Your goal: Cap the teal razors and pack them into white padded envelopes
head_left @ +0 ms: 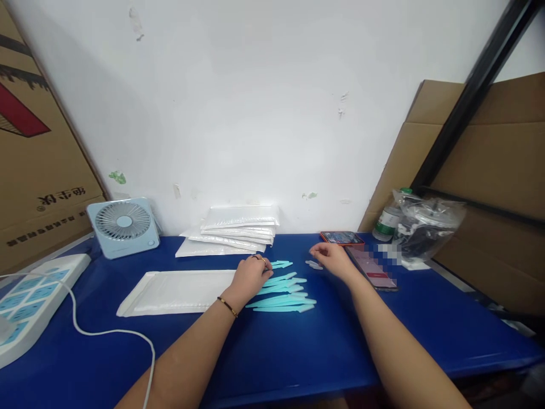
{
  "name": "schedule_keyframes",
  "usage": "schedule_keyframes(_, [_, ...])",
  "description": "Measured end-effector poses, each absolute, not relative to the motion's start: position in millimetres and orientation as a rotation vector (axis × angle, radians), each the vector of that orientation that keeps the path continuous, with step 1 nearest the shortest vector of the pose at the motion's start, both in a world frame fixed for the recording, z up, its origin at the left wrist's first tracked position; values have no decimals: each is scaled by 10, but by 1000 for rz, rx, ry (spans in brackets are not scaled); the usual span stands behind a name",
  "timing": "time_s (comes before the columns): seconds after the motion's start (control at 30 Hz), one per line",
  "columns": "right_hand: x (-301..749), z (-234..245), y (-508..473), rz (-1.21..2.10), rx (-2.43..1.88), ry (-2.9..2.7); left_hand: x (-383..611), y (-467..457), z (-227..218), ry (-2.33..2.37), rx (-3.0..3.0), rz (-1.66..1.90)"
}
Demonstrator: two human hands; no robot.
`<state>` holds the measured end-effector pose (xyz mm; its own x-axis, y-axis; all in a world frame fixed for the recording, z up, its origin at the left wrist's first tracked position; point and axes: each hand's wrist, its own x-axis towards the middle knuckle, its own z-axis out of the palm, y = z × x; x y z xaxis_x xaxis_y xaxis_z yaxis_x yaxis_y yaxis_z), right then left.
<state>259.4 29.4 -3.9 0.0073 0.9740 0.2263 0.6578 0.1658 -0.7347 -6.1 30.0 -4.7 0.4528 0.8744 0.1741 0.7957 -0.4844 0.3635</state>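
My left hand (252, 278) is closed, its fingers curled over the handles of two teal eyebrow razors (281, 264) at the far end of a fanned row. Several more teal eyebrow razors (283, 301) lie nearer to me, their blade ends pointing right and some handles partly under the hand. A long white padded mailer (179, 289) lies flat to the left, its right end behind that hand. To the right, my right hand (332, 258) has its fingertips pinched together; whatever is between them is too small to make out. Small translucent pieces (314, 264) lie just below those fingertips.
A stack of white mailers (238, 227) rests against the wall. On the left stand a blue fan (124, 222) and a power strip (36, 301) with a white cable. Phones (341, 238), a bottle (387, 220) and a plastic-wrapped item (426, 230) are on the right.
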Motion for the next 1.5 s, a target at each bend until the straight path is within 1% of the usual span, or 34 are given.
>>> schedule_keyframes(0.03, [2660,-53,312,429,-1642,-1761,-64,314,-53,1491,2516,509])
schedule_keyframes(0.1, [2735,-93,336,274,-1751,-1839,-73,348,-76,1524,2569,492])
schedule_keyframes(0.23, [2696,-194,371,183,-1853,-1930,-72,401,-129,1532,2604,471])
schedule_keyframes(0.4, [2605,-256,392,254,-1857,-2009,-51,420,-145,1530,2662,430])
schedule_keyframes(0.67, [2567,-183,361,182,-1646,-2209,-51,415,-126,1530,2705,393])
schedule_keyframes(0.87, [2513,-193,376,272,-1434,-2292,-46,417,-121,1528,2697,373])
schedule_keyframes(1.33, [2464,-161,335,212,-1423,-2329,-55,458,-170,1510,2702,425])
schedule_keyframes(1.5, [2277,-155,305,244,-1341,-2336,-17,436,-171,1431,2699,450])
